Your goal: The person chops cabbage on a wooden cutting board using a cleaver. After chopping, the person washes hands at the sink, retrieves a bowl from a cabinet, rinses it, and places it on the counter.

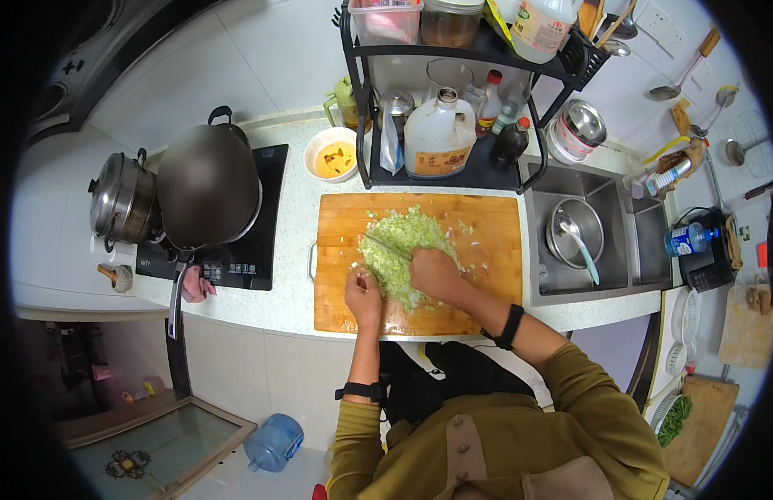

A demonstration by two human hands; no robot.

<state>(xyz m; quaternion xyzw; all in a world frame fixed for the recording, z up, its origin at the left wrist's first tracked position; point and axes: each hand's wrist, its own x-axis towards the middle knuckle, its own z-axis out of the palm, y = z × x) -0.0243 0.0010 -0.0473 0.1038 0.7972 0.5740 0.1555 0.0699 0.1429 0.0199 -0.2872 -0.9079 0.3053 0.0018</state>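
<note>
A heap of finely chopped pale green cabbage-like vegetable covers the middle of a wooden cutting board. My right hand is closed around the handle of a kitchen knife. The blade is seen edge-on as a thin line, slanting to the upper left across the heap; the handle is hidden in the fist. At the heap's lower left edge is my left hand, with its fingers bent. Whether it pinches any bits cannot be seen. Small scraps lie scattered around the heap.
To the left, a wok and a steel pot stand at an induction cooktop. A bowl of yellow liquid sits behind the board, beside a black rack with bottles. On the right is a sink containing a metal bowl.
</note>
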